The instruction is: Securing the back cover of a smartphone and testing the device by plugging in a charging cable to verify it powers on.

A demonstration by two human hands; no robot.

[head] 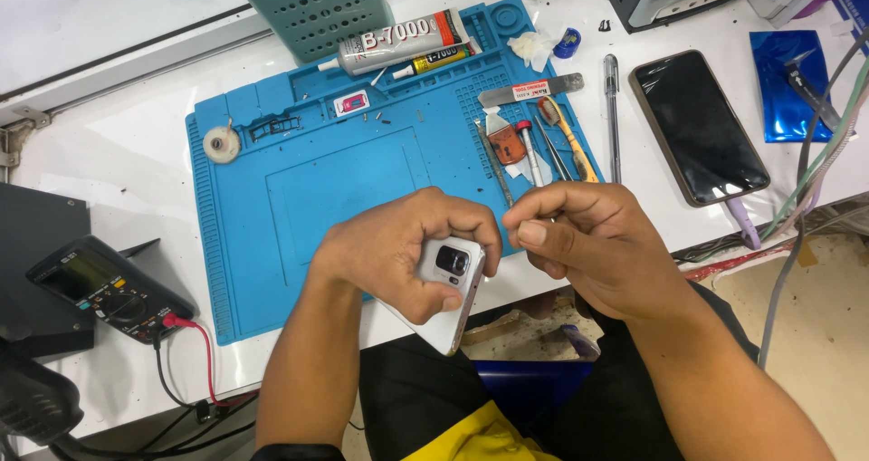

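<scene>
Over the blue mat [317, 189], left hand [385, 253] clamps the white phone [448, 284] steeply tilted, camera end up; right hand [588, 244] pinched shut.

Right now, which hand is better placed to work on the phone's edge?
Right hand, probably: its fingers are pinched together beside the white phone, free to move. The left hand is wrapped around the phone, holding it.

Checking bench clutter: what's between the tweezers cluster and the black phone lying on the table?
Head view: a silver pen lies between the tweezers and the black phone.
</scene>
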